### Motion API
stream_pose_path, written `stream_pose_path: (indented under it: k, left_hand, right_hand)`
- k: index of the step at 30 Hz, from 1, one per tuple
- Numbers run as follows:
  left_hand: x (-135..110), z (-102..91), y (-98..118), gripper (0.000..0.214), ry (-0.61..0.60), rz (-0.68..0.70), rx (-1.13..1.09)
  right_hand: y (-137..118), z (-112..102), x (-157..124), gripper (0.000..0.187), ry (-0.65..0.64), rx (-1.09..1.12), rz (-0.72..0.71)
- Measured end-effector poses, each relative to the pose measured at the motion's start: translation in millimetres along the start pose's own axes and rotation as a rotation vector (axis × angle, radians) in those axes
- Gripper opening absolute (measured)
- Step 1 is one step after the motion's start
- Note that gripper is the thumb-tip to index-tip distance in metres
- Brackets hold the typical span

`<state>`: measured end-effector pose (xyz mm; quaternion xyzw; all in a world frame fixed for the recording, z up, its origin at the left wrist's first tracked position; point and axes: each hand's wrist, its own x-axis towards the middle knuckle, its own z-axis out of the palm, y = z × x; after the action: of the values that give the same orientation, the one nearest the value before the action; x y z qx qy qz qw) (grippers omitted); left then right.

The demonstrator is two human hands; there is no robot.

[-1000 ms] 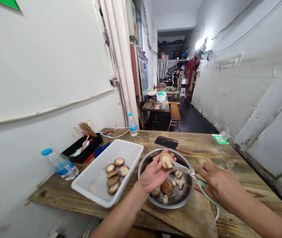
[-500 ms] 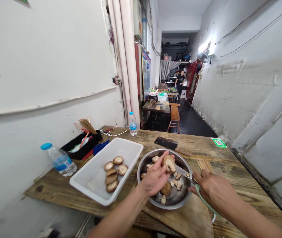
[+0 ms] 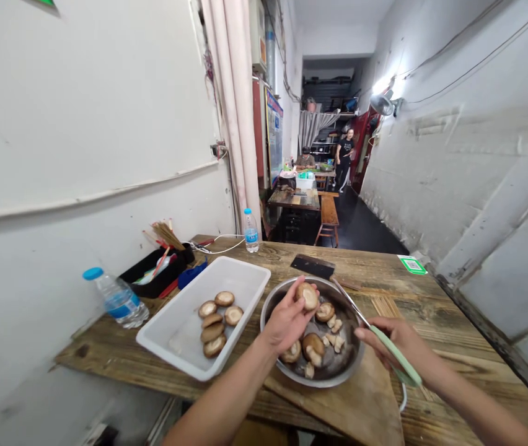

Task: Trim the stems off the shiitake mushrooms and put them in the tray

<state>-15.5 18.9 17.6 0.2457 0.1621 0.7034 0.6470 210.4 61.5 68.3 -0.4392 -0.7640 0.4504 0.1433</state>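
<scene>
My left hand (image 3: 287, 319) holds a brown mushroom cap (image 3: 308, 295) in its fingertips over the metal bowl (image 3: 353, 365). Inside the bowl lie a few whole mushrooms and several cut stems (image 3: 333, 336). My right hand (image 3: 396, 342) grips green-handled scissors (image 3: 375, 333) beside the bowl's right rim, blades closed and pointing up and away from me. To the left sits a white plastic tray (image 3: 245, 286) with several trimmed mushroom caps (image 3: 215, 321) in it.
The bowl rests on a wooden cutting board (image 3: 361, 406) on a plank table. A cleaver (image 3: 313, 266) lies behind the bowl. Water bottles (image 3: 118, 298) (image 3: 250, 231), a black holder with chopsticks (image 3: 162, 272) and a green QR card (image 3: 411, 264) stand around. People are far down the corridor.
The scissors came away from the mushroom and swung right, blades closed. A cut stem is gone from the cap, which my left hand still holds above the bowl.
</scene>
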Motion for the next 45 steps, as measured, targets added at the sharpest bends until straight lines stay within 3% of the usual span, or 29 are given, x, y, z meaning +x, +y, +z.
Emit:
stream_pose_path:
  k: [4, 6, 8, 11, 13, 17, 19, 20, 22, 23, 24, 25, 27, 29, 31, 34, 37, 40, 45]
  left_hand:
    - [0, -0.1, 7, 0.056, -0.036, 0.002, 0.112]
    - [-5, -7.6, 21, 0.058, 0.002, 0.044, 0.343]
    - [-13, -23.1, 42, 0.063, 0.128, 0.159, 0.775]
    - [-27, -59.6, 81, 0.060, 0.425, 0.348, 1.592]
    - [-36, -87.3, 104, 0.048, 0.561, 0.263, 1.931]
    - [-46, -125.3, 133, 0.040, 0.707, -0.209, 2.181]
    - [-43, -125.3, 138, 0.044, 0.771, -0.292, 2.245]
    - [-39, -119.6, 137, 0.045, 0.824, -0.245, 2.296]
    - [-26, -99.0, 128, 0.046, 0.882, -0.025, 2.412]
    - [-16, -85.7, 119, 0.046, 0.835, 0.104, 2.452]
    - [-4, -71.7, 107, 0.045, 0.692, 0.175, 2.454]
    - [8, -58.3, 92, 0.045, 0.463, 0.178, 2.419]
    - [34, -36.3, 57, 0.045, 0.146, 0.033, 2.313]
    - [57, -24.5, 22, 0.050, 0.154, -0.054, 2.292]
    - [75, -22.6, -7, 0.049, 0.200, -0.054, 2.262]
    - [90, -29.4, -30, 0.034, 0.291, -0.089, 2.067]
    - [94, -34.7, -32, 0.018, 0.353, -0.132, 1.898]
    - [89, -31.4, -25, 0.008, 0.362, -0.149, 1.725]
    - [56, -12.7, -10, 0.020, 0.325, -0.193, 1.277]
  right_hand:
    - [-9, 23, 4, 0.037, 0.127, 0.174, -0.021]
    - [-8, 32, 0, 0.040, 0.163, 0.246, 0.003]
    - [2, 39, -8, 0.044, 0.200, 0.314, 0.040]
    - [27, 50, -23, 0.049, 0.240, 0.389, 0.100]
    - [45, 58, -33, 0.048, 0.240, 0.452, 0.145]
    - [72, 72, -44, 0.045, 0.204, 0.607, 0.259]
    - [78, 76, -47, 0.047, 0.210, 0.663, 0.303]
    - [79, 78, -47, 0.047, 0.215, 0.688, 0.318]
    - [77, 79, -49, 0.046, 0.216, 0.734, 0.337]
    - [75, 80, -50, 0.045, 0.217, 0.753, 0.336]
    - [73, 81, -50, 0.045, 0.227, 0.768, 0.329]
    - [71, 82, -51, 0.045, 0.242, 0.777, 0.320]
    - [68, 85, -52, 0.045, 0.274, 0.779, 0.307]
    - [69, 88, -52, 0.046, 0.300, 0.745, 0.300]
    - [71, 89, -52, 0.053, 0.290, 0.691, 0.272]
    - [78, 86, -52, 0.063, 0.318, 0.557, 0.170]
    - [84, 81, -55, 0.056, 0.397, 0.340, 0.065]
    - [88, 80, -57, 0.049, 0.393, 0.134, -0.013]
    - [79, 79, -47, 0.046, 0.465, -0.333, -0.190]
